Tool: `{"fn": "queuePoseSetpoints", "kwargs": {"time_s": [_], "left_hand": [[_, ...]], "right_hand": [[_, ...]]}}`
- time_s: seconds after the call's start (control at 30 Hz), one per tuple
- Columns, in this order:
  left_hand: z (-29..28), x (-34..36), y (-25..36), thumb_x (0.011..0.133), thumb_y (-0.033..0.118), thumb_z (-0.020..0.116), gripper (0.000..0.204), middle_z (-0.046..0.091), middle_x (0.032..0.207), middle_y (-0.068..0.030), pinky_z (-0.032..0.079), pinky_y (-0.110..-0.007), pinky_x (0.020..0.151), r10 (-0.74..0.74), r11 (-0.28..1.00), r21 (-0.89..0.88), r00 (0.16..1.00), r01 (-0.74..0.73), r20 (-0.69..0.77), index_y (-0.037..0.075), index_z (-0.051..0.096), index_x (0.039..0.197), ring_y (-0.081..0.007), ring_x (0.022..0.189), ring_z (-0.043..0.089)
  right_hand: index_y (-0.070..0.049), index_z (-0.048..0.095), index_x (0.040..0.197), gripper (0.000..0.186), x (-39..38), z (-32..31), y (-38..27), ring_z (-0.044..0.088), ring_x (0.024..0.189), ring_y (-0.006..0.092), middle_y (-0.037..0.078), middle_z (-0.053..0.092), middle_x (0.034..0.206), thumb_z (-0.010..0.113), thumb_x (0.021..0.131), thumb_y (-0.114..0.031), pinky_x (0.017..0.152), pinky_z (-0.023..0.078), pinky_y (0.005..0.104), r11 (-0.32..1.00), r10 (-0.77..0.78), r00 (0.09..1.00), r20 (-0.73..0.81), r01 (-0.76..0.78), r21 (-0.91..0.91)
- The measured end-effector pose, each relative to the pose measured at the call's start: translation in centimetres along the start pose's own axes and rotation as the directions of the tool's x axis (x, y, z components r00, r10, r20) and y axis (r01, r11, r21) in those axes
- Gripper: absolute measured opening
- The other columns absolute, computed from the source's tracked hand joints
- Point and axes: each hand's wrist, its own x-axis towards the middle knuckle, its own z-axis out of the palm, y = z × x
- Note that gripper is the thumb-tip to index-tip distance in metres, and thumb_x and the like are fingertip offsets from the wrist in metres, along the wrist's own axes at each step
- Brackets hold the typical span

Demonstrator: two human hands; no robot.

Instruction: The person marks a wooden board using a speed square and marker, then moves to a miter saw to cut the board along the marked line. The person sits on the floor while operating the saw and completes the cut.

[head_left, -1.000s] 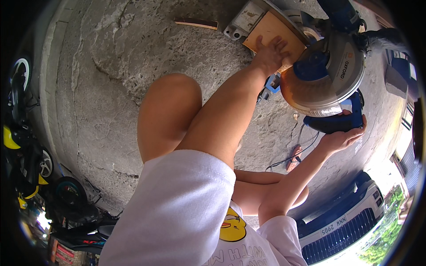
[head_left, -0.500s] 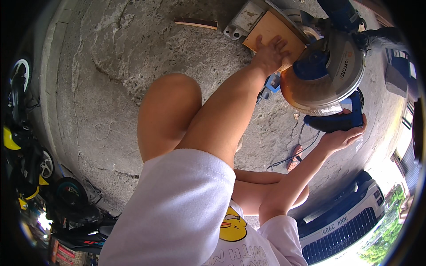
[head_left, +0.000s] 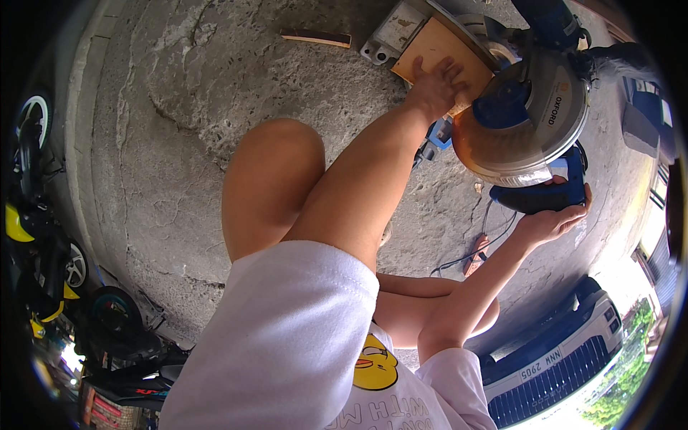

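A miter saw point(head_left: 566, 125) with a rounded grey and clear blade guard stands on the ground at the upper right. My right hand point(head_left: 555, 223) wraps round its blue and black handle point(head_left: 534, 198). A flat light-brown wooden board point(head_left: 438, 44) lies on the saw's metal base point(head_left: 387, 43). My left hand point(head_left: 437, 87) presses flat on that board with its fingers spread, close to the left side of the guard. The guard hides the board's right end, and I cannot make out where the blade meets the wood.
A narrow wood offcut point(head_left: 315, 37) lies on the rough concrete floor point(head_left: 179, 79) left of the saw. A dark cable point(head_left: 459, 265) runs past a reddish-brown piece point(head_left: 476, 256) below the handle. Motorcycles point(head_left: 43, 244) line the left edge; a vehicle point(head_left: 559, 358) stands at lower right.
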Motion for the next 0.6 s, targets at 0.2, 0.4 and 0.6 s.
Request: {"fn": "queuePoseSetpoints", "kwargs": {"time_s": [0.2, 0.4, 0.6], "left_hand": [[0.00, -0.06, -0.04, 0.100, 0.023, 0.041, 0.054, 0.018, 0.162, 0.0014, 0.025, -0.071, 0.106, -0.004, 1.000, 0.003, 1.000, 0.004, 0.002, 0.037, 0.029, 0.151, -0.0218, 0.149, 0.014], [0.05, -0.07, -0.06, 0.100, 0.023, 0.041, 0.054, 0.018, 0.162, 0.0010, 0.025, -0.070, 0.106, 0.000, 1.000, 0.003, 1.000, 0.000, -0.006, 0.037, 0.029, 0.151, -0.0222, 0.149, 0.014], [-0.11, -0.14, -0.09, 0.100, 0.023, 0.042, 0.054, 0.018, 0.162, 0.0013, 0.026, -0.070, 0.105, 0.006, 1.000, 0.011, 1.000, -0.006, -0.007, 0.036, 0.029, 0.151, -0.0227, 0.149, 0.014]], "right_hand": [[-0.009, 0.046, 0.124, 0.053, -0.07, 0.10, -0.05, 0.059, 0.070, 0.0154, 0.010, 0.061, 0.084, 0.022, 0.104, -0.052, 0.063, 0.053, 0.0275, 1.000, 0.009, 1.000, 0.000, -0.009, 0.019], [-0.006, 0.050, 0.124, 0.060, -0.13, -0.22, 0.16, 0.061, 0.079, 0.0172, 0.012, 0.061, 0.093, 0.021, 0.103, -0.054, 0.070, 0.058, 0.0294, 0.999, 0.031, 1.000, -0.002, -0.031, -0.017], [-0.006, 0.049, 0.124, 0.060, -0.06, -0.27, 0.51, 0.061, 0.077, 0.0176, 0.012, 0.062, 0.092, 0.022, 0.103, -0.055, 0.070, 0.057, 0.0295, 1.000, 0.009, 1.000, 0.008, -0.009, 0.001]]}}
